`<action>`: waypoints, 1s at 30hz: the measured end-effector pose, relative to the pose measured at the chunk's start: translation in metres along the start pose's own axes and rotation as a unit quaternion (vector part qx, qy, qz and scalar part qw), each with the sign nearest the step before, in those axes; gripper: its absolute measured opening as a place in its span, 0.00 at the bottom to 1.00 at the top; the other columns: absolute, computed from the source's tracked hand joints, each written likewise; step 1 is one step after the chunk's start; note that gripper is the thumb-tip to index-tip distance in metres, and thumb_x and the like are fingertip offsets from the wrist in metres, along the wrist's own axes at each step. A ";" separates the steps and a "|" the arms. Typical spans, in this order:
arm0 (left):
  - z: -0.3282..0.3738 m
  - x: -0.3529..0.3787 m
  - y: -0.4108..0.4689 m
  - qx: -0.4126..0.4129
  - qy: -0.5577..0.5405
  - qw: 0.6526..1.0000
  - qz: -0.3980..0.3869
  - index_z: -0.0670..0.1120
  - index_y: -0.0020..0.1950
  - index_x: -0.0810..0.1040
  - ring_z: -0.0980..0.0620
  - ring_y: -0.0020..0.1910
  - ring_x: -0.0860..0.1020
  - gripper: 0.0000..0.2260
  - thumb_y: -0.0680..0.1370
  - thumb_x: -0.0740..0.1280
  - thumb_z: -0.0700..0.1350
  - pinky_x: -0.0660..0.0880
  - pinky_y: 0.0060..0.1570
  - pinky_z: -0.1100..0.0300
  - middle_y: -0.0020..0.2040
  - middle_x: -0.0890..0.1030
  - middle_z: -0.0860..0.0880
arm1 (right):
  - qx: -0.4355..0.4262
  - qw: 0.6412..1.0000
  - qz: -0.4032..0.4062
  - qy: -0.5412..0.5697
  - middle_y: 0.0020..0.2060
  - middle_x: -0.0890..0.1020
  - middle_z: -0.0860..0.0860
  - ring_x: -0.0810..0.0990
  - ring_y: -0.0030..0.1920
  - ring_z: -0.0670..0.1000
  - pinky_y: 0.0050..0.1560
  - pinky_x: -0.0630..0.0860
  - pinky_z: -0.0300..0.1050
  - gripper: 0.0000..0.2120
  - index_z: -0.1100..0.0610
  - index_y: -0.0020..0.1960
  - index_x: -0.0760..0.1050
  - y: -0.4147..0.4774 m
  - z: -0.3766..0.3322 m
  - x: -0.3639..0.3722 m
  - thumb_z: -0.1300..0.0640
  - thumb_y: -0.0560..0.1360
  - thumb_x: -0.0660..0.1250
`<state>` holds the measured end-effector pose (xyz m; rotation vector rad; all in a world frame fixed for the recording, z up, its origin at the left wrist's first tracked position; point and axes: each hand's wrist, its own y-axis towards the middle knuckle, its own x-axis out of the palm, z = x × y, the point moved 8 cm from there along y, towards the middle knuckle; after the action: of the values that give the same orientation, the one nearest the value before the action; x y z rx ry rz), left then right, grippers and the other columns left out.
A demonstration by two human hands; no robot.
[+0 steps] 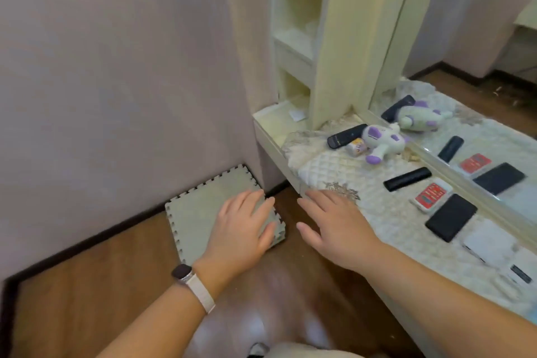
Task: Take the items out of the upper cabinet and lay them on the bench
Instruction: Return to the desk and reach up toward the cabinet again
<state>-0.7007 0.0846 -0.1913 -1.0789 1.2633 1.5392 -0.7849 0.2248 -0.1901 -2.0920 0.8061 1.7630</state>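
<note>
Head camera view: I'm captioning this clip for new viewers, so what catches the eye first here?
Two open, empty hands reach forward at centre, the left hand wearing a watch. To the right, the bench holds a purple-and-white toy, black remotes and a red card pack, doubled in the mirror.

Single head-mounted wide-angle view, angled forward and down: bench [386,221] close at right, wood floor [87,285] below, wall [116,67] far left.
</note>
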 end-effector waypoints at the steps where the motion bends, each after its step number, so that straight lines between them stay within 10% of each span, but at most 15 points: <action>1: -0.023 -0.007 -0.011 -0.017 0.004 1.000 0.004 0.47 0.65 0.78 0.42 0.63 0.75 0.20 0.76 0.63 0.53 0.71 0.60 0.48 0.63 0.78 0.45 | -0.020 1.000 0.001 -0.003 0.62 0.79 0.52 0.76 0.61 0.56 0.58 0.74 0.53 0.23 0.54 0.63 0.76 0.012 -0.024 0.003 0.41 0.76 0.58; 30: -0.353 -0.179 -0.271 -0.439 0.120 0.889 0.060 0.50 0.67 0.76 0.49 0.69 0.71 0.19 0.79 0.60 0.55 0.63 0.68 0.52 0.67 0.76 0.49 | -0.468 0.880 -0.027 0.080 0.62 0.79 0.53 0.76 0.62 0.57 0.59 0.73 0.53 0.25 0.54 0.64 0.76 0.219 -0.485 0.081 0.40 0.76 0.56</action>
<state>-0.3569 -0.2445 -0.1307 -1.8229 0.7596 2.2052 -0.5136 -0.2373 -0.1377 -2.7989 -0.1789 2.2294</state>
